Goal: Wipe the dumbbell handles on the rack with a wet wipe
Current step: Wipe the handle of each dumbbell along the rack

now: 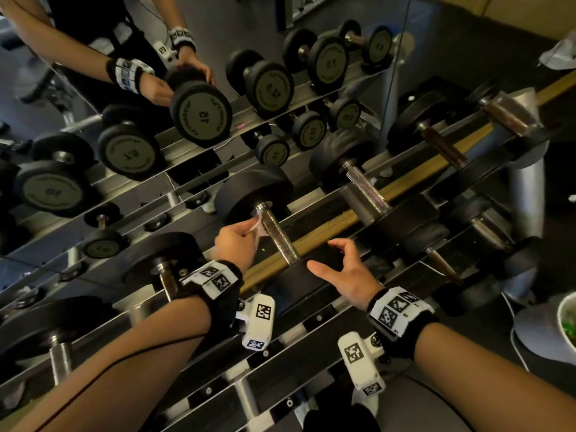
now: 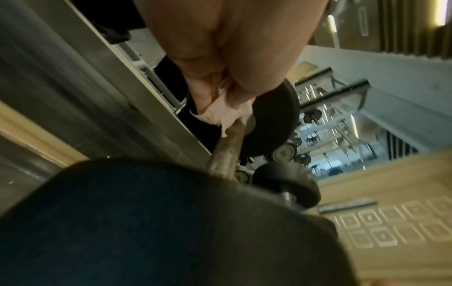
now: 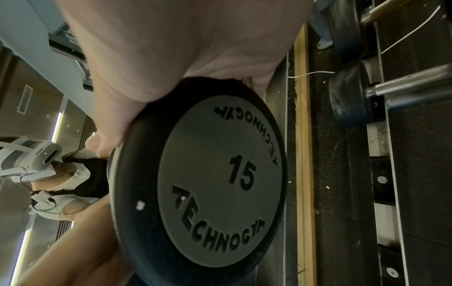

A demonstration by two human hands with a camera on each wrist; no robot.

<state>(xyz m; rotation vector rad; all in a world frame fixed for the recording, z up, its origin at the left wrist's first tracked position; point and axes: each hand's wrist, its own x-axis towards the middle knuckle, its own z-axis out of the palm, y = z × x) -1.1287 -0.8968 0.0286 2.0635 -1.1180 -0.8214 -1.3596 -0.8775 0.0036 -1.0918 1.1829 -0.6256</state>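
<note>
Left grip (image 1: 234, 241), head view, centre of frame: fingers curled, pinching a crumpled white wet wipe (image 1: 258, 224) against the far end of a knurled chrome dumbbell handle (image 1: 278, 235), just beside the far black weight head (image 1: 252, 190). Right grip (image 1: 344, 269), just right of centre: fingers spread and cupped over the near black weight head (image 1: 299, 275) of the same dumbbell, thumb stretched left. Both wrists carry black bands with white coded tags. Dumbbell lies across a steel rack (image 1: 314, 319) running lower left to upper right; more dumbbells sit either side on the same tier. A mirror (image 1: 124, 73) fills the upper left, showing the rack and both hands reflected. Dark floor at right.

Left wrist view: left grip (image 2: 220, 63) at top centre, thumb and fingers closed on the wipe (image 2: 225, 114), which touches the handle (image 2: 226, 152). Near weight head (image 2: 159, 222) fills the lower left, blurred. Pale wall and a patterned panel to the right.

Right wrist view: right grip (image 3: 190, 58) at top, palm and fingers lying over the rim of the weight head (image 3: 203, 183), whose grey face plate reads "15" and "TECHNOGYM". Rack rails (image 3: 389, 174) and a wooden strip (image 3: 304, 154) run vertically at right.
</note>
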